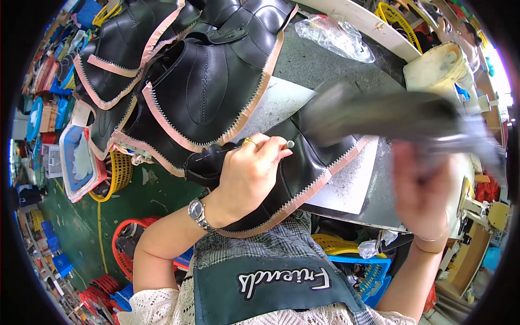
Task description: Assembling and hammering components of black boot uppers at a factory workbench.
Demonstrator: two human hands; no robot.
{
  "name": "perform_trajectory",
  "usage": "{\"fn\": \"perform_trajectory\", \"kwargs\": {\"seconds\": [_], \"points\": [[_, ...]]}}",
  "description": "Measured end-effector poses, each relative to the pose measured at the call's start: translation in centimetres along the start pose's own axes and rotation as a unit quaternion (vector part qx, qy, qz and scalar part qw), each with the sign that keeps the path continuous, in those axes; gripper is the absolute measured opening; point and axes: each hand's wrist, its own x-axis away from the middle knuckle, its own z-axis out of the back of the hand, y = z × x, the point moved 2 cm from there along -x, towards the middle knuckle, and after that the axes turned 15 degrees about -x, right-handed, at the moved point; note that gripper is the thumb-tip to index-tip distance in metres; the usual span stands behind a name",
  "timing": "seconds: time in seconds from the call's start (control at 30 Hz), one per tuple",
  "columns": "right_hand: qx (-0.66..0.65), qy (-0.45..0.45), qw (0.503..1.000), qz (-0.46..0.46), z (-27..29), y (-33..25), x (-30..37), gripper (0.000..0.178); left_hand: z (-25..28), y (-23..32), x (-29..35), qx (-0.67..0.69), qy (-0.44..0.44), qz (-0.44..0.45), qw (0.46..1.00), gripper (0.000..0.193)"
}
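Note:
My left hand (pixel 250 172), with a ring and a wristwatch, is closed around a thin metal rod (pixel 291 144) whose round end sticks out past the thumb and forefinger. Beneath that hand a black leather shoe upper (pixel 303 187) with a pinkish zigzag-stitched edge lies across the table edge and my lap. My right hand (pixel 423 189) is raised at the right, smeared by motion, its fingers seemingly curled. Above it streaks a long dark blurred object (pixel 390 115) with a greyish shiny end, its kind not readable; it appears to be in that hand.
More black shoe uppers (pixel 208 81) pile up at the upper left. White sheets (pixel 349 187) lie on the dark tabletop (pixel 309 54), with a clear plastic bag (pixel 336 38) at the back. A whitish bucket (pixel 437 67) stands far right. Red (pixel 122 238) and blue baskets (pixel 379 271) sit below.

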Motion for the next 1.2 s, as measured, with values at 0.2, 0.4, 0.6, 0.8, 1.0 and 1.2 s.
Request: {"fn": "perform_trajectory", "kwargs": {"seconds": [0.2,0.4,0.6,0.8,1.0,1.2], "points": [[0.324,-0.452,0.830,0.038,-1.9,1.9,0.8,0.034,0.2,-2.6,-0.3,0.179,-0.079,0.153,0.969,0.002],[0.296,-0.435,0.850,0.001,-4.6,6.2,5.2,0.042,3.0,-1.9,0.0,0.313,-0.036,0.226,0.922,0.002],[0.294,-0.417,0.860,0.022,-4.8,6.2,5.4,0.036,2.8,-2.8,1.8,0.175,-0.120,0.204,0.955,0.006],[0.266,-0.402,0.876,0.000,-4.7,6.3,5.3,0.033,2.4,-3.1,1.7,0.204,-0.122,0.227,0.944,0.005],[0.240,-0.385,0.891,-0.021,-4.6,6.5,5.1,0.027,2.4,-3.0,1.8,0.170,-0.115,0.191,0.960,0.005],[0.181,-0.361,0.914,-0.041,-3.1,3.8,2.0,0.017,2.5,-1.4,1.4,0.023,-0.043,0.027,0.998,0.012]]}}
